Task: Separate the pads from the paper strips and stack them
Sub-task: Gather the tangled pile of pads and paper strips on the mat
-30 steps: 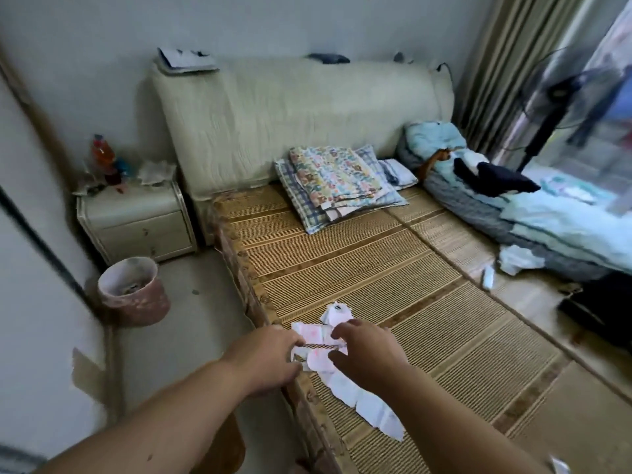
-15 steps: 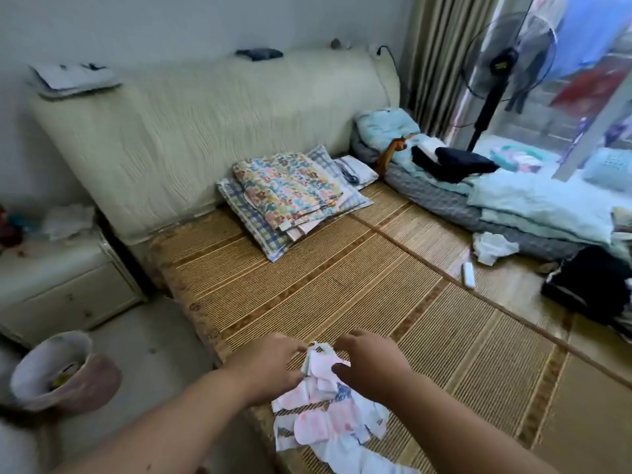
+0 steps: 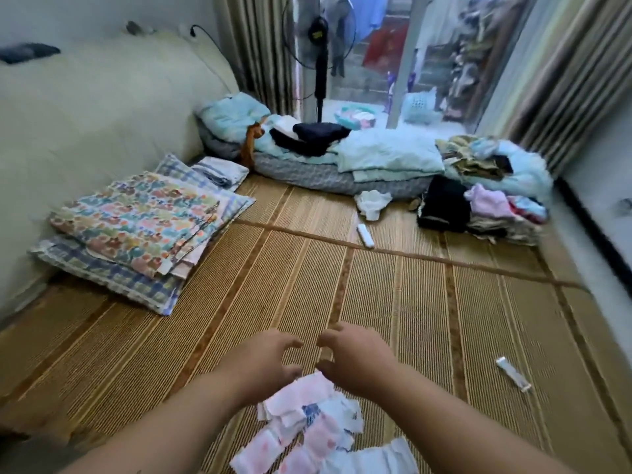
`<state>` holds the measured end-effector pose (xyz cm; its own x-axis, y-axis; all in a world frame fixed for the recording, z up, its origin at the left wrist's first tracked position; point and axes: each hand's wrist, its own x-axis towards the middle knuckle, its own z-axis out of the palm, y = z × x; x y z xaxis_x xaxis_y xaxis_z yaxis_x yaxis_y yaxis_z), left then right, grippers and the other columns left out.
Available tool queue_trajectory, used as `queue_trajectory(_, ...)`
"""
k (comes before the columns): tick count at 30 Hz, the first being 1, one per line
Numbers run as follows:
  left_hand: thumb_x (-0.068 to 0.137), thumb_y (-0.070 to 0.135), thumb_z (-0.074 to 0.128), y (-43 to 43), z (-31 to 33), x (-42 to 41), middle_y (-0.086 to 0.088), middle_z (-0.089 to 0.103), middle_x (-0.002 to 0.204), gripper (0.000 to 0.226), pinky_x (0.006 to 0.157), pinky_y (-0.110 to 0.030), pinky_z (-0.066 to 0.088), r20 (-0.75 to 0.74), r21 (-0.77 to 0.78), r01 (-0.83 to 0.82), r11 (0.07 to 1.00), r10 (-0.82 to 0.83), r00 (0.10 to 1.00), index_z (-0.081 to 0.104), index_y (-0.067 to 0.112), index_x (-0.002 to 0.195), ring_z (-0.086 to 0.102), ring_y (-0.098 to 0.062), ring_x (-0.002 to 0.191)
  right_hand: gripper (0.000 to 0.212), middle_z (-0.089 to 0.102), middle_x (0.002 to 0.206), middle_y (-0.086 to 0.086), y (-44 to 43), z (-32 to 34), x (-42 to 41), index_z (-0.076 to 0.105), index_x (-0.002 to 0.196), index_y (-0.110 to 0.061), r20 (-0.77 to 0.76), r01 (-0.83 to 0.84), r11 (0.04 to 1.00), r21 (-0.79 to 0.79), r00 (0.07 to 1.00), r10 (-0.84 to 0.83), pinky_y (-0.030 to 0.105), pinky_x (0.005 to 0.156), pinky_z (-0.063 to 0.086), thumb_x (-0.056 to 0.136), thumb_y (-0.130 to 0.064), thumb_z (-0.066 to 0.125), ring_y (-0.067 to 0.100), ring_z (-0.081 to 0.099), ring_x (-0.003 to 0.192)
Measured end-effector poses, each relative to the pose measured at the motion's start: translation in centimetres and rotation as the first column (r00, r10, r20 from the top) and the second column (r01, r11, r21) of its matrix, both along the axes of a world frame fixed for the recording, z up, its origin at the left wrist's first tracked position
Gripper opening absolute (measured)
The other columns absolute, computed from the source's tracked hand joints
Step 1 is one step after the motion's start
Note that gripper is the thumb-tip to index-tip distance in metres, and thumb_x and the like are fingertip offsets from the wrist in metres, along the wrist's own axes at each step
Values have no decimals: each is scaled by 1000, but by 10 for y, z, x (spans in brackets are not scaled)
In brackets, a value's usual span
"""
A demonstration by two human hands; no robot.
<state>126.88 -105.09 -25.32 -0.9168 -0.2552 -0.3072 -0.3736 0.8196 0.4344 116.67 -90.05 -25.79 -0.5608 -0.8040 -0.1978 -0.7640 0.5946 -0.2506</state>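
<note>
Head view: the left hand (image 3: 270, 364) and right hand (image 3: 355, 360) hovered side by side just above the far edge of the pile, palms down. Fingers on both were loosely curved and spread, with nothing in either grasp. The left thumb sat very near the top pad; whether it was touching could not be told.

The pads (image 3: 307, 422) lay in a loose, overlapping heap on the woven mat (image 3: 444, 319), at the near edge of the frame and directly under the wrists. They were pink-and-white printed pieces with one blue-printed one. A plain white paper strip (image 3: 372, 460) lay just beside them at the bottom, partly cut off.

Handling, as a judgement: the pads looked thin, soft and very light. They would likely flop, so a pinch at a free corner or short edge should work better than a flat grab. Peeling slowly along the length should avoid tearing the paper, which probably rips easily. The heap is likely to shift if brushed.

Well apart were a small tube (image 3: 513, 372) on the right and folded blankets (image 3: 136, 220) at far left.
</note>
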Motion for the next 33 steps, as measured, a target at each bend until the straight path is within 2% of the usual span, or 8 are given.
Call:
queue_trajectory(4,82,49,59,-38,-21,-7,16,51,134,50,101,-32,41,-16,-1,171,985,-171,985,48,40,129,47,-5,122,38,62,111,-5,-29,-16,14,57,118,-31,5,185,983,-10,983,-185,39,88,47,83,-46,53,17,58,101)
queue_trajectory(8,81,49,58,-91,-42,3,16,53,132,50,98,-31,41,14,27,304,952,-304,953,49,38,129,49,-6,121,40,61,115,-5,-60,-30,41,56,120,-29,18,372,928,13,928,-372,38,92,43,84,-45,55,18,57,105)
queue_trajectory(12,81,48,58,-123,-60,17,12,54,130,49,94,-33,44,67,55,361,931,-364,929,49,37,128,51,-10,118,42,60,121,-6,-82,-39,62,56,123,-29,48,473,880,32,879,-474,36,93,40,84,-43,53,17,56,109)
queue_trajectory(16,82,47,57,-123,-76,18,10,55,129,49,95,-34,45,41,74,386,919,-390,920,50,35,129,50,-12,118,40,62,119,-6,-89,-48,73,57,121,-27,52,547,837,-9,836,-546,36,90,43,83,-40,55,18,57,107)
queue_trajectory(19,82,46,54,-116,-89,17,12,55,126,48,93,-32,45,-18,68,370,926,-370,929,50,35,129,51,-10,115,41,62,120,-6,-90,-64,75,56,122,-28,40,543,839,-23,839,-542,37,92,43,83,-39,56,19,57,109)
queue_trajectory(24,82,43,53,-108,-132,4,12,60,120,43,94,-35,43,-181,-76,355,932,-363,914,55,33,124,53,-13,111,45,64,118,-6,-86,-120,60,58,123,-26,6,489,869,-72,872,-490,40,90,46,80,-35,62,20,59,107)
queue_trajectory(33,82,43,54,-85,-287,-31,9,60,122,48,97,-41,42,-271,-161,318,934,-352,896,50,32,129,53,-15,112,47,64,120,-1,-83,-271,24,55,127,-23,-101,400,906,-137,904,-415,44,93,46,81,-31,63,20,59,109)
